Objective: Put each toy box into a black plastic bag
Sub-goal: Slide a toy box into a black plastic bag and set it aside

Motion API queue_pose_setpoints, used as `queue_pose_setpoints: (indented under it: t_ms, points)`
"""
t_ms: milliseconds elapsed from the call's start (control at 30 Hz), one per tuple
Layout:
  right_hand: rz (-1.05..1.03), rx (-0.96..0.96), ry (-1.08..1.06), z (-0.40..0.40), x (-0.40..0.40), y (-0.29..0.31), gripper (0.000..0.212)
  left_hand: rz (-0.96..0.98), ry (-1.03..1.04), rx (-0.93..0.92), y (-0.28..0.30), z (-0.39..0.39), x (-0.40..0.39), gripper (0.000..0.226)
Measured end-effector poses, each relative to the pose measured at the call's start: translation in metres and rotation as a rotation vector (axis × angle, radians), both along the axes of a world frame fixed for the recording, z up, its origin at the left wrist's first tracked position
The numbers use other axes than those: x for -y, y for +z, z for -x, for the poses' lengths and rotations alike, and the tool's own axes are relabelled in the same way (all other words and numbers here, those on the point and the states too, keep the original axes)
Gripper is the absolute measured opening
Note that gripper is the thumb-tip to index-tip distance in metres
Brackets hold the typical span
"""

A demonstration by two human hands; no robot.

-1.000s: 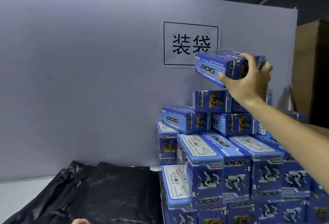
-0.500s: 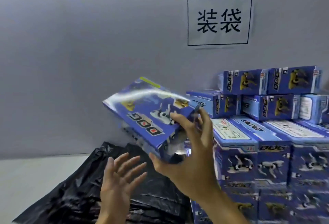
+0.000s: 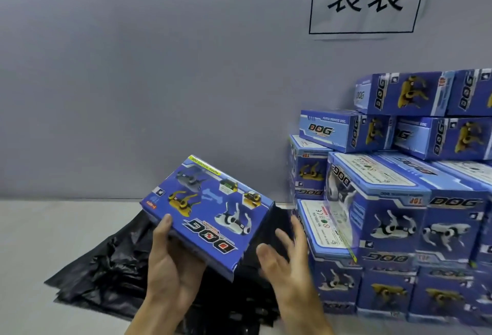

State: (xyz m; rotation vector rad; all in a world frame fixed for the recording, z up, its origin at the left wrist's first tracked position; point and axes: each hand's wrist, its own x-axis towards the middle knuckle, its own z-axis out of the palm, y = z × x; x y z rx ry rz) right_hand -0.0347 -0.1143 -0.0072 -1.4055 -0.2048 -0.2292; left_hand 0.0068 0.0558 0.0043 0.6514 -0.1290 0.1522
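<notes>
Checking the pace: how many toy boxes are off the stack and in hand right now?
1. The toy box is held in the left hand above the black bags; the right hand is empty beside it. All others sit in the stack at right.

Your bare left hand [image 3: 170, 268] and bare right hand [image 3: 286, 262] wear no gloves, rings or watch that you can see. Your forearms are bare too, unsleeved down to the bottom edge of the view. The right-hand fingers are slightly blurred.
</notes>
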Motion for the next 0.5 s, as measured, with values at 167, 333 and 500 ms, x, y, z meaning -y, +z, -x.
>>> queue_pose_setpoints:
  t_ms: [167, 333, 500]
  points:
    - [-0.315, -0.262, 0.186, -0.013, 0.006, -0.004, 0.095, -0.103, -0.15, -0.014, -0.01, -0.002, 0.018, 0.054]
    - [-0.425, -0.237, 0.098, -0.021, 0.015, -0.004, 0.077, -0.576, -0.019, -0.092, -0.028, -0.013, 0.02, 0.067]
    - [-0.33, -0.121, 0.014, -0.017, 0.006, -0.007, 0.1, -1.541, 0.196, 0.295, -0.055, -0.019, 0.01, 0.032]
